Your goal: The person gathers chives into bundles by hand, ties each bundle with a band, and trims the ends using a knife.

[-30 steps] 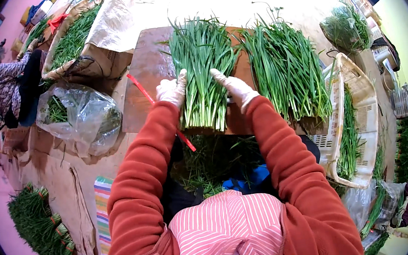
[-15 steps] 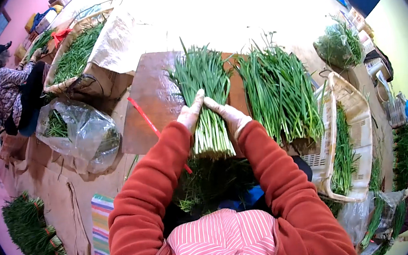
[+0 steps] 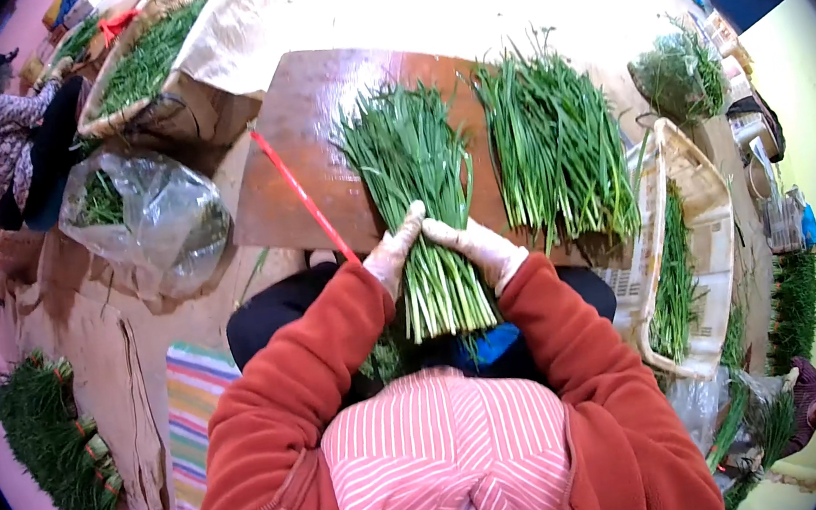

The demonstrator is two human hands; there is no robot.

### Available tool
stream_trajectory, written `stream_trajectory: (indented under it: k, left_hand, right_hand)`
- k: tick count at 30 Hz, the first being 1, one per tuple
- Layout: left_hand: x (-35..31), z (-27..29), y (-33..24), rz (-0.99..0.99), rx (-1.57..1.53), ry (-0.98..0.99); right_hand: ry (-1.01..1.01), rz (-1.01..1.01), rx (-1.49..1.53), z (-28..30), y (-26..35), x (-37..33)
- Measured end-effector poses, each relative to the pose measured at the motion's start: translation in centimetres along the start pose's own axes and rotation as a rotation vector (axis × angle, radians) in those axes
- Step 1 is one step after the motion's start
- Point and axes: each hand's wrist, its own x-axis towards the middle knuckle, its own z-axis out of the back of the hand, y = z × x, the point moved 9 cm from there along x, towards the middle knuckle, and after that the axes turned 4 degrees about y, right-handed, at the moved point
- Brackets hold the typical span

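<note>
A thick bunch of garlic chives lies with its leaves on the brown board and its pale stem ends over the near edge, toward my body. My left hand, in a whitish glove, clasps the bunch from the left. From the other side my right hand, gloved too, grips it, and the thumbs nearly meet on top. The undersides of the fingers are hidden. A second, looser pile of chives rests on the board's right part. By my left wrist a red strip slants across the board's left part.
A pale plastic crate holding chives stands at the right. Left are a clear plastic bag, a chive-filled basket and tied bundles. One co-worker sits far left; another person is at lower right.
Both hands have drawn the bunch nearer to my body, so its stem ends sit lower in view. The head view has shifted, showing more of the board.
</note>
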Motion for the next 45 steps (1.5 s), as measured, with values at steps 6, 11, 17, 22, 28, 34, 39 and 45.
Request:
stream_trajectory:
  k: [6, 11, 17, 22, 28, 34, 39, 45]
  left_hand:
    - [-1.2, -1.0, -0.3, -0.080, -0.017, 0.095]
    - [-1.1, -0.9, -0.8, -0.096, -0.119, 0.068]
    - [-1.1, -2.5, -11.1, -0.551, 0.156, 0.112]
    - [-1.4, -3.2, -19.6, -0.701, 0.669, 0.224]
    - [1.0, -4.4, -19.2, -0.569, 0.725, 0.447]
    - [-2.3, -5.6, -21.8, -0.555, 1.256, 0.144]
    - [-3.7, -7.3, -24.5, -0.452, 1.443, 0.217]
    - [-3.4, -2.2, -26.6, -0.118, 1.280, 0.130]
  right_hand:
    - [-0.027, 0.062, -0.190, -0.1, 0.1, 0.1]
    - [-0.063, 0.129, -0.252, -0.1, 1.0, 0.7]
    - [-0.133, 0.538, -0.607, -2.8, 8.9, 2.8]
    - [0.153, 0.747, -0.468, -4.3, 13.8, 5.2]
    - [0.024, 0.572, -1.058, -1.9, 12.5, 8.3]
    - [0.070, 0.861, -1.055, -4.2, 13.7, 7.1]
    - [0.025, 0.890, -0.983, -7.2, 13.2, 9.3]
    - [0.240, 0.402, 0.113, -10.0, 7.2, 14.1]
